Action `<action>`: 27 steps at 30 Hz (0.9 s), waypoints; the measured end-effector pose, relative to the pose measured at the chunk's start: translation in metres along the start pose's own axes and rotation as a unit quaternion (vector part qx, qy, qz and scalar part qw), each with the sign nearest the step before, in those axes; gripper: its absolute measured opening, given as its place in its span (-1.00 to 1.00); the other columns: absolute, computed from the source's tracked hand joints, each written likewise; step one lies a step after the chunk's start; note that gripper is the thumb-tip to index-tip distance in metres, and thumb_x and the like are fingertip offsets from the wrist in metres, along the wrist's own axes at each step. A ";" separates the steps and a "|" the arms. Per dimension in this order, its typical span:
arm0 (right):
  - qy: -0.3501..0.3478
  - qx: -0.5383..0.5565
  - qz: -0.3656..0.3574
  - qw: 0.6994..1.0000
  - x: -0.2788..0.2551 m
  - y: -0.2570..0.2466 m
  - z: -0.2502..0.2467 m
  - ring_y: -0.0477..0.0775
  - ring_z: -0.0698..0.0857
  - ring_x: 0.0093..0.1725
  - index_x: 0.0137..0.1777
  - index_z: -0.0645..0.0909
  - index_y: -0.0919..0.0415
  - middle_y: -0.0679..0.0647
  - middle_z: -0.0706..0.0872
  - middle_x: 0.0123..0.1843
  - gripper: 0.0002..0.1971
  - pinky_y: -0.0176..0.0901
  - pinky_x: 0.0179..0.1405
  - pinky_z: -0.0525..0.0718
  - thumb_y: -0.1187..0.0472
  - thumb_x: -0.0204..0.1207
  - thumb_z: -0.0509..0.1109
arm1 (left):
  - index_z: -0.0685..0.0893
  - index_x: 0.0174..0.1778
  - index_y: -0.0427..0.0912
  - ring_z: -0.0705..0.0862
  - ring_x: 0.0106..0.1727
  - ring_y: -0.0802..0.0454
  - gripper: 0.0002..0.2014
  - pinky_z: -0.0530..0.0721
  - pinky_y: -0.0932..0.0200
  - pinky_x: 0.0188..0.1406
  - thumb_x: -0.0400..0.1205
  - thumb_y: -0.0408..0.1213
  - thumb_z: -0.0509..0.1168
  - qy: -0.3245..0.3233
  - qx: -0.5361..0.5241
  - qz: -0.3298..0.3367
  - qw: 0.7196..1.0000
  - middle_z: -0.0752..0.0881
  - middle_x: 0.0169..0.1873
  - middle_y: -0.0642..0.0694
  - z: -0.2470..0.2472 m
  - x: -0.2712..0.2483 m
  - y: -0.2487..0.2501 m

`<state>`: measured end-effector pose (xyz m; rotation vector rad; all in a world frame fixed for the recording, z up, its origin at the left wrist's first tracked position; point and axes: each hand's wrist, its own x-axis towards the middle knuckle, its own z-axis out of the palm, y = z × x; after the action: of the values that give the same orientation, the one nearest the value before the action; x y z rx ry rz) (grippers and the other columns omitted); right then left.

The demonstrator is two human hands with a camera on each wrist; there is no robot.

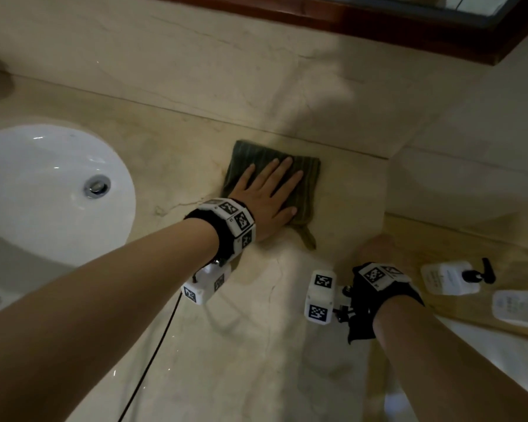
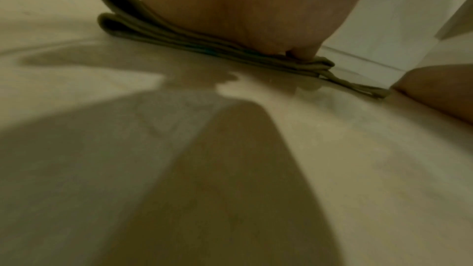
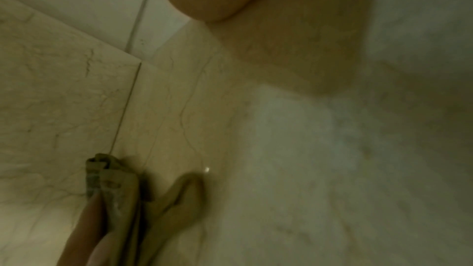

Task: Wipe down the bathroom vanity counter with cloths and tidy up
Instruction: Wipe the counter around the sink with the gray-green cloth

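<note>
I found the marble counter glossy and veined, the white basin sunk at its left, a mirror frame above. My left hand lay flat, fingers straight, pressing the folded green cloth near the back wall, presumably for even wiping pressure. My right hand was blurred; its grip I cannot tell.

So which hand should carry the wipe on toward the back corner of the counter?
Left. The left hand already presses flat on the folded green cloth, beside the back wall. The right hand rests on the counter nearer the front edge, by the pump bottle, holding no cloth.
</note>
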<state>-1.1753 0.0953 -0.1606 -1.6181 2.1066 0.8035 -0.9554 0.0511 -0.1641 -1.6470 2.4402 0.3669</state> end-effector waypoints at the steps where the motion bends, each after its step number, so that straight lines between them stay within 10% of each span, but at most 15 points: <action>1: -0.003 -0.003 -0.001 1.000 0.000 -0.001 0.000 0.13 0.48 0.44 0.50 0.35 0.34 0.24 0.44 0.49 -0.64 -0.10 0.38 0.46 0.26 0.77 0.00 | -0.33 0.66 0.13 -0.31 0.68 0.03 -0.35 -0.29 -0.16 0.62 0.71 0.20 -0.21 -0.004 0.000 0.001 1.000 -0.36 0.66 0.04 0.001 -0.005 0.001; 27: 0.051 0.255 0.070 0.963 0.001 -0.003 0.010 0.19 0.41 0.51 0.57 0.23 0.38 0.29 0.34 0.56 -0.55 -0.02 0.50 0.39 0.17 0.76 0.09 | -0.30 0.65 0.21 -0.28 0.68 0.07 -0.36 -0.23 -0.14 0.64 0.70 0.24 -0.20 -0.015 -0.015 -0.035 0.999 -0.34 0.66 0.10 -0.003 0.007 -0.017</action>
<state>-1.1732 0.1003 -0.1692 -1.2656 2.2728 0.1817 -0.9417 0.0381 -0.1648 -1.7210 2.3589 0.4185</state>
